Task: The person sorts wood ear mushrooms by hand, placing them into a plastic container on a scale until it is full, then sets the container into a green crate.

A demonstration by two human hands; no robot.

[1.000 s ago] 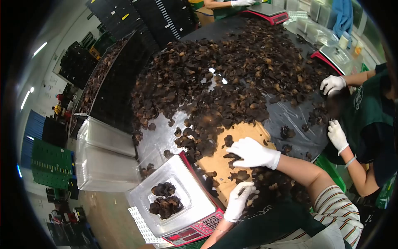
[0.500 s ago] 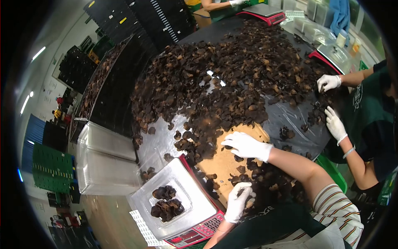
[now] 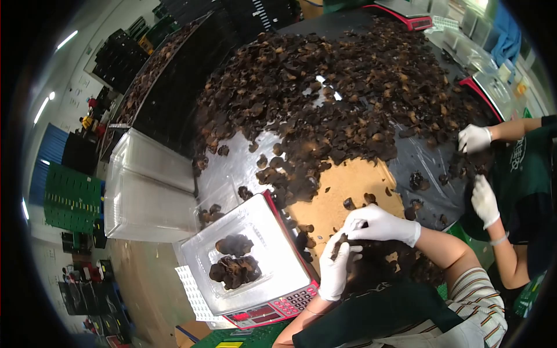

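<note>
Scale (image 3: 291,264) beside left hand (image 3: 333,271); tubs (image 3: 152,194) past scale; dark pile (image 3: 354,93) beyond cardboard (image 3: 360,177)

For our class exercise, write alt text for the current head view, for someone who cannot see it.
A gloved left hand holds a dark piece, the right hand close beside it, by brown cardboard. A scale bears dark clumps in a clear tray; a large dark heap lies beyond.

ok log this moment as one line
left hand: holding dark piece | right hand: fingertips beside it | scale: clear tray, two dark clumps
</note>
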